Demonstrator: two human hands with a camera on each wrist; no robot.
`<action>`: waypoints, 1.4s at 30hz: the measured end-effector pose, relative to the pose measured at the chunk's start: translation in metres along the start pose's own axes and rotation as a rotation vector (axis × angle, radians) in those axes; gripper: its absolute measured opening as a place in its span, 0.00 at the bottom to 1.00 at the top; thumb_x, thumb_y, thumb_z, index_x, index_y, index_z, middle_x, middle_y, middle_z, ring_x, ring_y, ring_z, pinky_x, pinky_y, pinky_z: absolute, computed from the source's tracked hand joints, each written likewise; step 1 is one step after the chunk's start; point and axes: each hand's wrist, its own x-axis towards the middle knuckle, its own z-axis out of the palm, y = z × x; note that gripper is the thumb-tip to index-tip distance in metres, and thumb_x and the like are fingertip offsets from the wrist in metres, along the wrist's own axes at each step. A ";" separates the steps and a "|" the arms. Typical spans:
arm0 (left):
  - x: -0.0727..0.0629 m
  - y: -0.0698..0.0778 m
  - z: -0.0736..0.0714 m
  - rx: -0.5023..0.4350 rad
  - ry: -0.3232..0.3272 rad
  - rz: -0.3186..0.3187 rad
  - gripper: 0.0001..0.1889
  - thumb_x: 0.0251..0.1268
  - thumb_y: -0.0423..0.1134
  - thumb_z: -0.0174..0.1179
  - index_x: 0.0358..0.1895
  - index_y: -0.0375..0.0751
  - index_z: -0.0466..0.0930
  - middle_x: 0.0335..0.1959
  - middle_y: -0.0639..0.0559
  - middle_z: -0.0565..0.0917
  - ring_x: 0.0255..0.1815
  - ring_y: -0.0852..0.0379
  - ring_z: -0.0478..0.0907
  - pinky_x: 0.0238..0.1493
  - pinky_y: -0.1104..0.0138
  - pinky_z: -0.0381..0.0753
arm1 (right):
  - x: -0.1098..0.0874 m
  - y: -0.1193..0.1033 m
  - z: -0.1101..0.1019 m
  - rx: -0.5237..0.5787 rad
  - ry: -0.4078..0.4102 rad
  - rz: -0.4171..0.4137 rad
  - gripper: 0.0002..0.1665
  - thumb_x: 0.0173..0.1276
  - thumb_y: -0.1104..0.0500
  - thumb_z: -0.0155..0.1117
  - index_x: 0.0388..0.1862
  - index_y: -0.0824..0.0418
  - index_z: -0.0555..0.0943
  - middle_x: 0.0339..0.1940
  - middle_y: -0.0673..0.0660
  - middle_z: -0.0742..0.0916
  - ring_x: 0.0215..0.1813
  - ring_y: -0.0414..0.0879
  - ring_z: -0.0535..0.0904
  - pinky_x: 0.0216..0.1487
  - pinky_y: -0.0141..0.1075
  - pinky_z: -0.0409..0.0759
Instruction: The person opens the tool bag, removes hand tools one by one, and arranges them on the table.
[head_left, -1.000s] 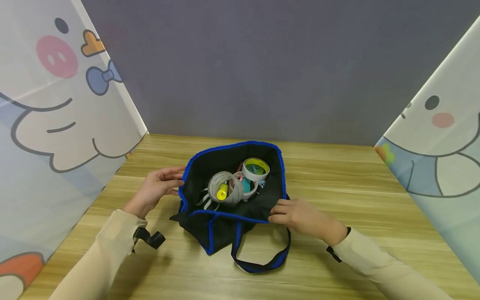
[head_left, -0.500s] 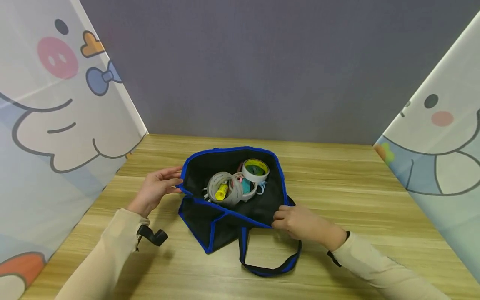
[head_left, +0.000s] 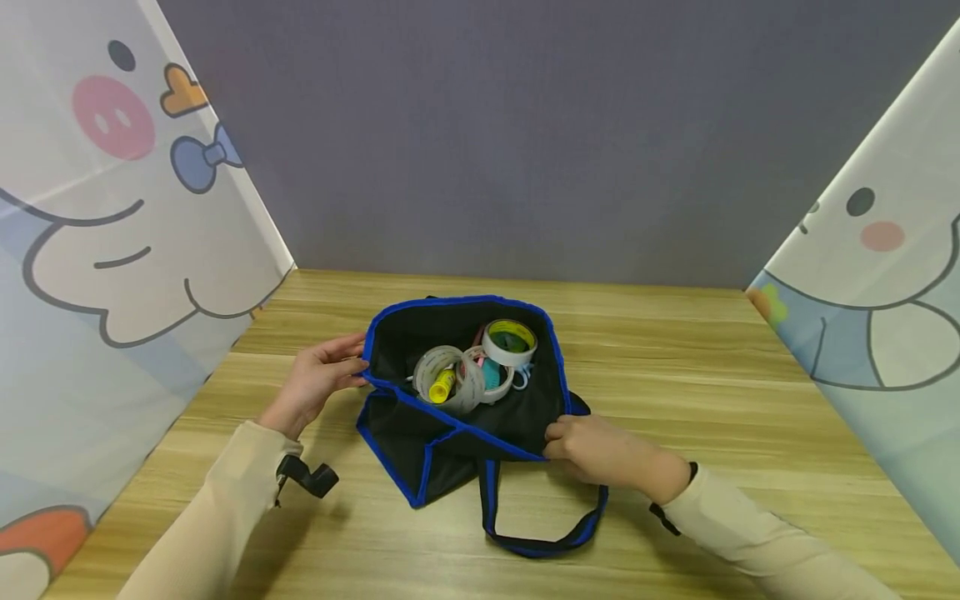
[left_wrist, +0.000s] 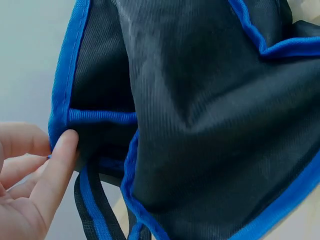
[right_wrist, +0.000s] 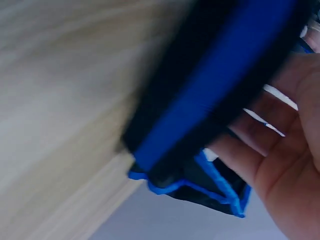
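A black bag (head_left: pixel 397 446) with blue trim lies on the table, its mouth spread wide toward the head camera. My left hand (head_left: pixel 322 375) pinches the left edge of the mouth; in the left wrist view its thumb (left_wrist: pixel 60 155) lies on the black fabric beside the trim. At the front right corner, my right hand (head_left: pixel 600 450) grips the rim. Inside sit a clear tape roll (head_left: pixel 470 387), a yellow tube (head_left: pixel 442 386) seen within it, a white tape roll (head_left: pixel 510 356) with a yellow-green inner ring, and a small light-blue looped item (head_left: pixel 522 377).
A black and blue strap (head_left: pixel 540 547) loops toward me on the wooden table (head_left: pixel 690 358). A grey panel (head_left: pixel 480 150) stands behind the table. Cartoon-printed sheets (head_left: pixel 135 250) flank both sides.
The bag's far rim has dropped slightly toward me and its front edge has straightened. My right hand has shifted a little right and toward me with the corner; the strap has swung right.
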 end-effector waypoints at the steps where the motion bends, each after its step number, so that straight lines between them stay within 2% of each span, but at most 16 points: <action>1: -0.001 0.001 0.001 0.000 -0.006 0.001 0.30 0.68 0.22 0.56 0.72 0.22 0.59 0.52 0.47 0.82 0.38 0.63 0.85 0.43 0.68 0.86 | 0.001 0.000 -0.003 0.024 -0.007 0.008 0.10 0.58 0.67 0.74 0.28 0.54 0.84 0.26 0.45 0.76 0.30 0.37 0.72 0.30 0.24 0.73; 4: -0.005 0.005 0.002 0.003 -0.026 0.013 0.31 0.68 0.22 0.56 0.73 0.21 0.57 0.62 0.34 0.75 0.40 0.63 0.84 0.45 0.67 0.85 | 0.007 0.001 -0.013 0.099 -0.021 0.021 0.08 0.59 0.69 0.72 0.32 0.57 0.87 0.28 0.47 0.80 0.32 0.38 0.76 0.33 0.25 0.77; 7: -0.010 0.007 0.003 0.011 -0.054 0.027 0.32 0.68 0.22 0.56 0.73 0.21 0.55 0.65 0.32 0.71 0.43 0.63 0.83 0.47 0.68 0.84 | 0.013 0.003 -0.025 0.182 -0.055 0.042 0.09 0.60 0.70 0.71 0.38 0.60 0.88 0.33 0.50 0.84 0.34 0.38 0.80 0.36 0.26 0.80; 11: -0.018 0.008 0.005 0.031 -0.077 0.030 0.34 0.68 0.24 0.57 0.74 0.23 0.55 0.61 0.42 0.74 0.48 0.63 0.81 0.50 0.69 0.83 | 0.021 0.008 -0.039 0.268 -0.119 0.097 0.10 0.64 0.67 0.69 0.45 0.63 0.86 0.40 0.54 0.87 0.38 0.40 0.83 0.39 0.29 0.82; 15: -0.024 0.006 0.007 0.027 -0.076 0.037 0.33 0.68 0.24 0.58 0.74 0.23 0.56 0.60 0.46 0.75 0.51 0.64 0.80 0.53 0.70 0.81 | 0.029 0.014 -0.051 0.321 -0.138 0.130 0.12 0.67 0.65 0.68 0.48 0.66 0.85 0.44 0.57 0.88 0.43 0.44 0.85 0.43 0.33 0.84; 20: -0.032 0.004 0.007 -0.015 -0.068 0.054 0.32 0.69 0.25 0.58 0.73 0.23 0.59 0.58 0.55 0.77 0.53 0.64 0.79 0.54 0.72 0.80 | 0.046 0.023 -0.063 0.376 -0.105 0.154 0.13 0.69 0.64 0.66 0.49 0.69 0.84 0.42 0.59 0.88 0.38 0.42 0.83 0.40 0.32 0.83; 26: -0.039 -0.002 0.007 -0.112 -0.045 0.080 0.26 0.69 0.23 0.58 0.69 0.28 0.68 0.55 0.62 0.81 0.53 0.63 0.80 0.52 0.71 0.81 | 0.072 0.032 -0.074 0.435 -0.062 0.211 0.12 0.70 0.63 0.65 0.49 0.68 0.84 0.36 0.54 0.88 0.35 0.39 0.83 0.39 0.33 0.83; 34: -0.041 -0.008 0.009 -0.176 -0.037 0.130 0.21 0.69 0.22 0.57 0.63 0.36 0.77 0.53 0.59 0.82 0.51 0.61 0.81 0.51 0.70 0.82 | 0.111 0.048 -0.072 0.464 -0.039 0.338 0.14 0.73 0.58 0.63 0.51 0.64 0.84 0.36 0.53 0.88 0.34 0.41 0.83 0.37 0.32 0.82; 38: -0.041 -0.011 0.008 -0.217 -0.050 0.162 0.21 0.69 0.21 0.55 0.61 0.39 0.80 0.53 0.59 0.83 0.51 0.61 0.82 0.50 0.70 0.82 | 0.127 0.059 -0.065 0.523 -0.001 0.406 0.16 0.73 0.57 0.63 0.52 0.66 0.84 0.42 0.55 0.89 0.39 0.44 0.85 0.43 0.36 0.83; 40: -0.041 -0.013 0.008 -0.239 -0.056 0.173 0.21 0.69 0.20 0.54 0.60 0.43 0.82 0.53 0.58 0.83 0.51 0.61 0.82 0.50 0.70 0.83 | 0.134 0.064 -0.060 0.564 0.001 0.463 0.18 0.74 0.55 0.62 0.55 0.66 0.83 0.46 0.56 0.88 0.44 0.46 0.84 0.47 0.38 0.83; 42: -0.042 -0.015 0.009 -0.256 -0.060 0.180 0.21 0.69 0.20 0.54 0.59 0.44 0.82 0.53 0.58 0.83 0.51 0.61 0.81 0.50 0.71 0.83 | 0.141 0.066 -0.053 0.603 -0.013 0.521 0.22 0.75 0.53 0.61 0.58 0.66 0.81 0.48 0.56 0.88 0.44 0.47 0.84 0.48 0.38 0.83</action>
